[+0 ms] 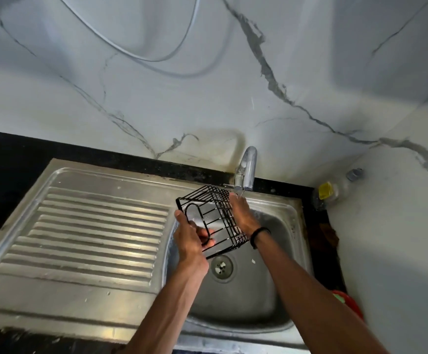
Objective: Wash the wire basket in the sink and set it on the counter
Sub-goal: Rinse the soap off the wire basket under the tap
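A black wire basket (pixel 209 213) is held tilted over the steel sink bowl (pixel 266 290), just under the chrome tap (pixel 247 169). My left hand (pixel 190 238) grips its near left side, the fingers curled round the wire frame. On the basket's right side lies my right hand (pixel 242 213), fingers stretched up towards the spout. A black band circles my right wrist. The drain (pixel 222 267) lies right below the basket.
A ribbed steel draining board (pixel 93 231) stretches left of the bowl. Black counter (pixel 8 159) runs behind it against the marble wall. A clear bottle with a yellow label (pixel 335 191) lies in the right corner. Something red (pixel 348 302) shows at the right edge.
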`<state>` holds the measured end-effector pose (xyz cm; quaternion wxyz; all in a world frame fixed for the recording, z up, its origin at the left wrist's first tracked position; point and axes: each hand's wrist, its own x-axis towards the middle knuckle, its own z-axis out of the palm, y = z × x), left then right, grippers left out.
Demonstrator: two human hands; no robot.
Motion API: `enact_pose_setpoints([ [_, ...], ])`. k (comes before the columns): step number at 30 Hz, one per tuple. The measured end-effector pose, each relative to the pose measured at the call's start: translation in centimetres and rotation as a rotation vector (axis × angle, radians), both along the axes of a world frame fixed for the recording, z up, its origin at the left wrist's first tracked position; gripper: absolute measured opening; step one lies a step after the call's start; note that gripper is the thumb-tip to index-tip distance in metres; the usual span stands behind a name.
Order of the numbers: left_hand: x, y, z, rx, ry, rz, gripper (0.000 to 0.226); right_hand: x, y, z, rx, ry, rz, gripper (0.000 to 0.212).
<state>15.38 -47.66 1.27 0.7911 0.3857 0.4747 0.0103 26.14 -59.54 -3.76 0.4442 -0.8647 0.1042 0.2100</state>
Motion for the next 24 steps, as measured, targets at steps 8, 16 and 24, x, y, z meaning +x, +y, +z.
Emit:
enact_pose_setpoints([
  [8, -2.2, -2.1, -0.6, -0.047, 0.016, 0.12, 0.057, 1.2, -1.2, -0.8, -0.204, 0.089, 0.026, 0.117],
  [16, -1.6, -3.7, -1.7, -0.068, 0.093, 0.179, 0.056, -8.3, -1.4, 1.7, -0.13, -0.177, 0.464, 0.086],
  [24, -3.5, -3.8, -1.6, -0.074, 0.057, 0.249, 0.06, -2.8, -4.6, -2.9, 0.0, 0.055, 0.294, 0.084],
])
